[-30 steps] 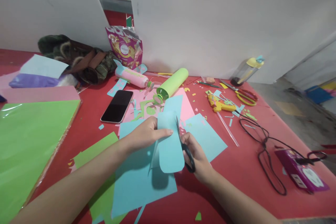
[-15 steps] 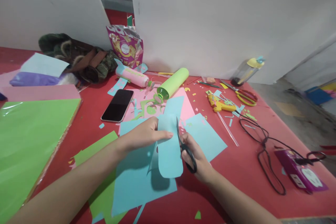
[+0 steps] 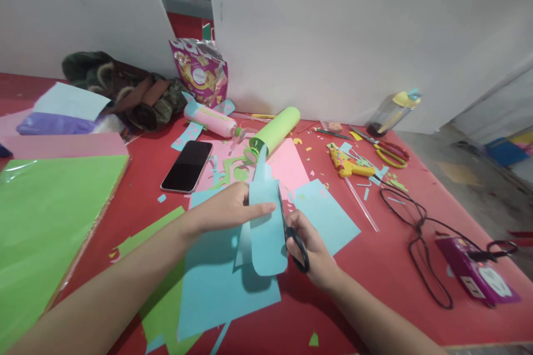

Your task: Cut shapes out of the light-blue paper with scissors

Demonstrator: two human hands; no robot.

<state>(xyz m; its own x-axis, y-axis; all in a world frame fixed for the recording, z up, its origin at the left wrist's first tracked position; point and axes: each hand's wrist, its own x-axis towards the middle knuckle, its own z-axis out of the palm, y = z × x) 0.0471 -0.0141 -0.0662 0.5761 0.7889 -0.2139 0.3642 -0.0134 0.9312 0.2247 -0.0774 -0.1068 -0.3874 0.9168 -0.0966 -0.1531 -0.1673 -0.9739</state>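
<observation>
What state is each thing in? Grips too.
Left grip: closed on blue paper piece.
Right grip: closed on black-handled scissors.
Blue paper piece: held up, lower corners rounded.
Black-handled scissors: at the piece's right edge, blade opening unclear.
Phone: flat, screen dark.
Green bottle: on its side.
Pink bottle: on its side.
Glue gun: lying down.
Snack bag: upright, top seal unclear.
Clear bottle: yellow lid on.

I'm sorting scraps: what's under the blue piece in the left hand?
Below the blue piece, a larger blue sheet shows, partly overlapping green paper; whatever the piece and left hand cover is hidden.
</observation>
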